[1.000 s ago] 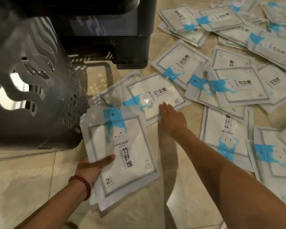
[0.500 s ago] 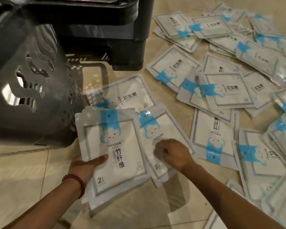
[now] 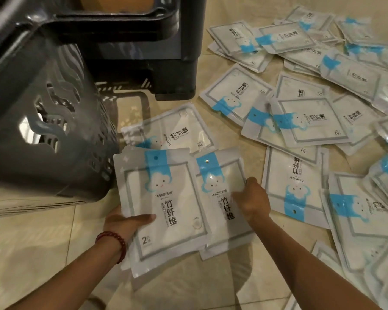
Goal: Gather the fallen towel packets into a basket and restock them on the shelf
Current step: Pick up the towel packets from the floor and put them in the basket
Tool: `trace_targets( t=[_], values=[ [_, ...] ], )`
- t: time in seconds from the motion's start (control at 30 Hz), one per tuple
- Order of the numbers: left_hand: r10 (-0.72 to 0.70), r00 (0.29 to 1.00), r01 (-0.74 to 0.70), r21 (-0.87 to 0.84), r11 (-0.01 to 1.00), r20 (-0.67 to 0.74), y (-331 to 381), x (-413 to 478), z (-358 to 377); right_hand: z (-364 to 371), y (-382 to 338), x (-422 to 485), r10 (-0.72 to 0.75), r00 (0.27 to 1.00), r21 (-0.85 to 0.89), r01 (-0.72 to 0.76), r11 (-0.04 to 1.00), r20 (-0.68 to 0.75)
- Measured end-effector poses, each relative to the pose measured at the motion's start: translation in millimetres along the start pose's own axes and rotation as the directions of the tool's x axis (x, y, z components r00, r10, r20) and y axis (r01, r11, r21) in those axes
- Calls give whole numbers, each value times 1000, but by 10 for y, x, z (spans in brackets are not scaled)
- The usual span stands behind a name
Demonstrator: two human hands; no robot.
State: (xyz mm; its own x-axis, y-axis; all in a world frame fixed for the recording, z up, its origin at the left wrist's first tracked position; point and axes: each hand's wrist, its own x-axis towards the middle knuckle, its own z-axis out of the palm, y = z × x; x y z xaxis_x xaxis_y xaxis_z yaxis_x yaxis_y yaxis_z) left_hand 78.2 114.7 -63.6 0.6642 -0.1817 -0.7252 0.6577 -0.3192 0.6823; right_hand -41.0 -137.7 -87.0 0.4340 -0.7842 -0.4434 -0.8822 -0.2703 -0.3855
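Note:
My left hand (image 3: 123, 222) grips a stack of white towel packets (image 3: 166, 206) with blue cloud labels, thumb on the top one, just right of the dark grey basket (image 3: 43, 135). My right hand (image 3: 252, 199) pinches the right edge of another packet (image 3: 220, 193), which lies beside the stack and partly under it. One more packet (image 3: 179, 130) lies on the floor just behind them. Several packets (image 3: 305, 121) are scattered over the tiled floor to the right and back.
A black plastic shelf unit (image 3: 143, 45) stands on the floor behind the basket, its foot close to the nearest packets. Beige floor tiles (image 3: 43, 253) show bare at the lower left and between my forearms.
My right hand took a packet from the floor, turned it upright and drew it toward me, up against the stack in my left hand. The left hand and its stack barely moved.

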Motion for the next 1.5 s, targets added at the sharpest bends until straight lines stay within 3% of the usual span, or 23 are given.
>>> trace_targets(
  t=[0.17, 0.33, 0.53, 0.63, 0.87, 1.1, 1.27, 1.5],
  values=[
    [6, 998, -14, 111, 994, 69, 106, -200, 138, -366, 177, -155, -144, 985, 119, 155, 981, -94],
    [113, 973, -160, 234, 959, 201, 565, -608, 292, -1045, 219, -358, -138, 958, 317, 216, 923, -251],
    [312, 913, -368, 205, 907, 262, 1380, -1191, 459, -1861, -35, -679, -97, 914, 549, 319, 772, -394],
    [321, 912, -360, 124, 925, 255, 1677, -1490, 483, -2209, -268, -878, -108, 872, 554, 394, 733, -477],
    [121, 928, -169, 109, 980, 351, 2038, -2081, 321, -3082, -916, -1269, -203, 737, 443, 576, 687, -644],
    [144, 908, -176, 45, 983, 393, 2185, -2535, -79, -3506, -1428, -1588, -309, 635, 390, 717, 578, -708],
    [255, 917, -262, -19, 965, 305, 2361, -2814, -516, -3488, -1891, -1772, -409, 613, 427, 778, 460, -676],
    [385, 923, -375, -196, 906, 12, 2722, -2894, -1355, -3114, -2692, -2055, -511, 577, 481, 815, 322, -636]
  ],
)
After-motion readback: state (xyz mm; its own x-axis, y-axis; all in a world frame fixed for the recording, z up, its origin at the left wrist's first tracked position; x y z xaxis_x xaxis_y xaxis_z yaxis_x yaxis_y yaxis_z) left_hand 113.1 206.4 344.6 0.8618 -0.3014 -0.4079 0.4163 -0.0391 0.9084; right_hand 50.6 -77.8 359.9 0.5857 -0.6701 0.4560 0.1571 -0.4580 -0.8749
